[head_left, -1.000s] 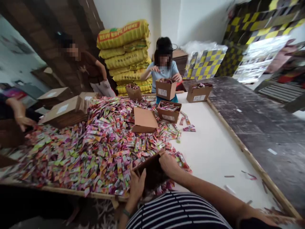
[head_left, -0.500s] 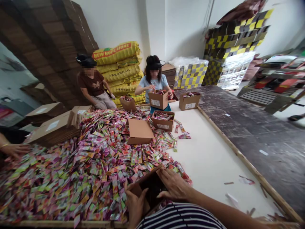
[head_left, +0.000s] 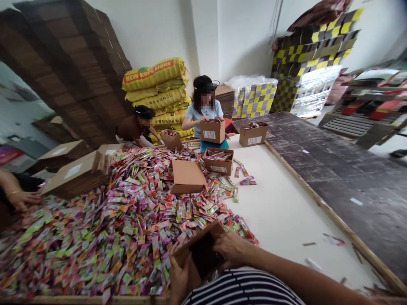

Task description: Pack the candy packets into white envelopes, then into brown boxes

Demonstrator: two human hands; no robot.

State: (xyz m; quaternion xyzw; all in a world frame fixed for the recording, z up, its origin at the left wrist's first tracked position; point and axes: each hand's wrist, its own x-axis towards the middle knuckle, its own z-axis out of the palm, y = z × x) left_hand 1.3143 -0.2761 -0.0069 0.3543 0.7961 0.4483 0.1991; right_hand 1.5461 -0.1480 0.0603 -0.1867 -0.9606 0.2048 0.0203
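An open cardboard box is tilted against my striped shirt at the near edge of the table, its inside dark. My left hand grips the left wall of this box, thumb at the rim. At the opposite side, my right hand has its fingers curled over the box's edge, tips partly hidden in the shadowed opening. A large heap of colourful small sachets spreads beside and beyond the box.
Another open carton lies on the heap, beside a filled box. A co-worker holds a box across the table; another person bends behind the heap. Flattened cartons are stacked left, near a third person's hand. A wooden rail edges the white tabletop.
My right hand has gone from lying flat along the box's flap to curled fingers at its opening. The co-worker at the back left has bent down toward a box.
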